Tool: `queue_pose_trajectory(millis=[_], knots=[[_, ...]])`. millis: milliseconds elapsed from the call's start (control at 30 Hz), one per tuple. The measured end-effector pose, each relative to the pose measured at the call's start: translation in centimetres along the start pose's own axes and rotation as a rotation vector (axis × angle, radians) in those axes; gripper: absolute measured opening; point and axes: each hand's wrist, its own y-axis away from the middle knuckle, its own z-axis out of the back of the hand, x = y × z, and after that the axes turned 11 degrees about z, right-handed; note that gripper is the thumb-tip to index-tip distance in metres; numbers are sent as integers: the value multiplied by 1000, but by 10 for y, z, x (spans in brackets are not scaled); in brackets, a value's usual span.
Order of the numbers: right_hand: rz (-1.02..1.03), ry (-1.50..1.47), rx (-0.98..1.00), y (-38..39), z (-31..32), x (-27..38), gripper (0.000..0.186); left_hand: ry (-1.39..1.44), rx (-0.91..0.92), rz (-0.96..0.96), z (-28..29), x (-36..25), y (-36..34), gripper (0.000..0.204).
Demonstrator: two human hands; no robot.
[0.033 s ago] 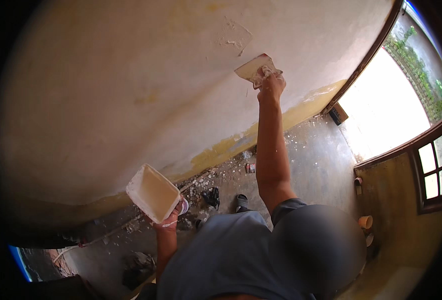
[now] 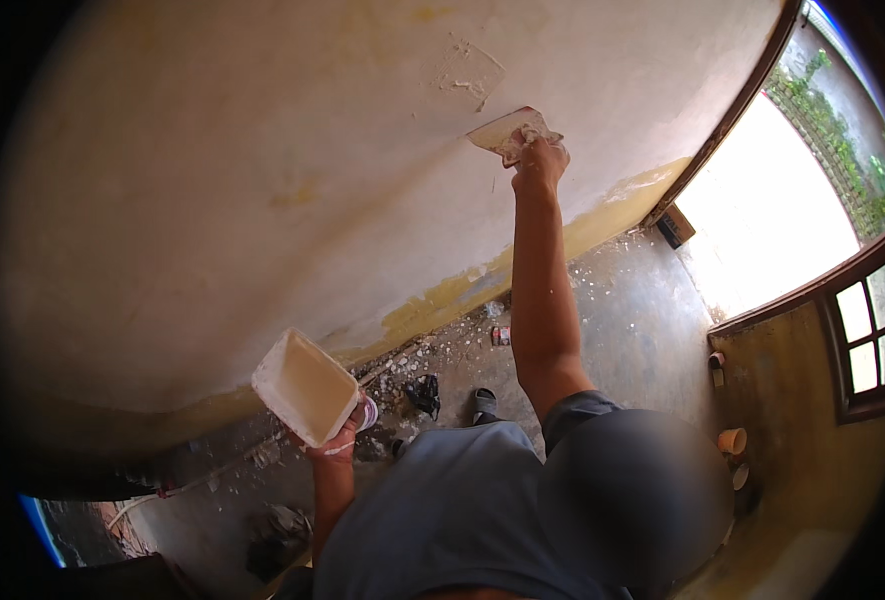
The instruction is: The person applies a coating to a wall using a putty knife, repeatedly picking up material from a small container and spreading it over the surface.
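Note:
My right hand [image 2: 540,160] is raised high and grips a wide flat putty knife [image 2: 508,130], whose blade lies against the cream wall [image 2: 263,150]. Just up and left of the blade is a rough chipped patch [image 2: 468,72] in the wall surface. Lower down, near my chest, my left hand [image 2: 341,435] holds a white rectangular tub [image 2: 305,385] tilted with its open side toward the camera; pale filler coats its inside.
A yellow band [image 2: 443,298] runs along the wall's foot above a grey floor [image 2: 623,310] strewn with plaster chips. A small can [image 2: 501,335], a sandal [image 2: 485,402] and dark rags lie there. At the right are a bright doorway [image 2: 763,215] and a wooden window [image 2: 868,340].

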Motion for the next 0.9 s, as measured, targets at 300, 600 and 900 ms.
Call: queue_pose_trajectory(millis=[300, 600, 900], knots=[[448, 649, 27, 54, -80, 57, 24, -62, 91, -12, 5, -41, 14, 75], [462, 393, 433, 145, -69, 31, 19, -37, -44, 43, 20, -53, 18, 73], [274, 132, 146, 115, 0, -34, 21, 114, -5, 98, 33, -43, 10, 76]])
